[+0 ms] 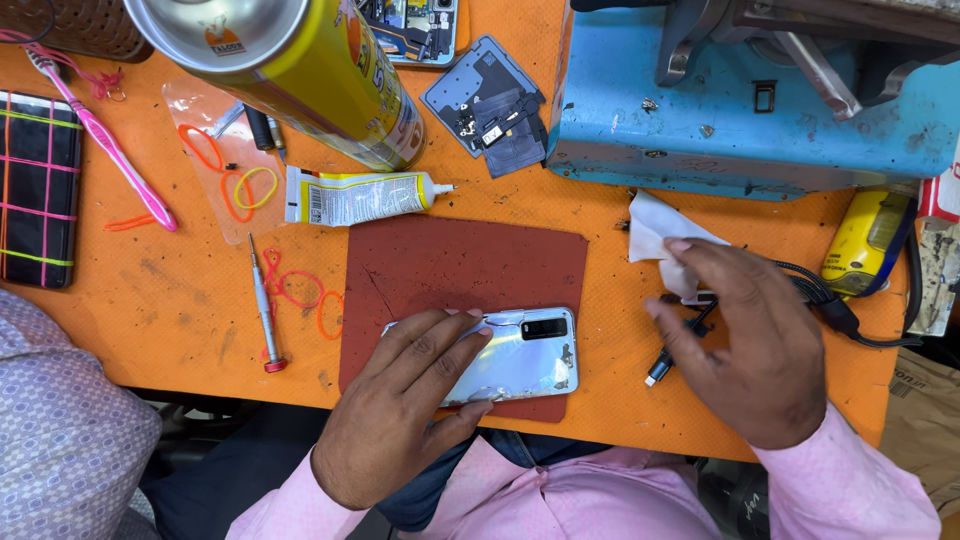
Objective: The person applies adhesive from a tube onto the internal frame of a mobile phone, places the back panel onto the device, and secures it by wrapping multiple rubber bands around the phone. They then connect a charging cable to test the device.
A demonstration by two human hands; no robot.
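Orange counter [180,300]: left hand [405,405] flat, pressing closed-up phone [520,355] on red mat [450,260]; right hand [745,340] beside phone pinching white cloth [655,230]; glue tube [355,197] beyond mat, capped.

You have one silver phone [520,355] on one dark red mat [460,265]. On the orange worktop [180,310] you see one yellow spray can [300,70], one glue tube [355,197], one pink toothbrush [105,135], one small screwdriver [263,305], one white cloth [655,235] and about six rubber bands [300,290]. Your two hands, left [400,410] and right [750,345], are there.
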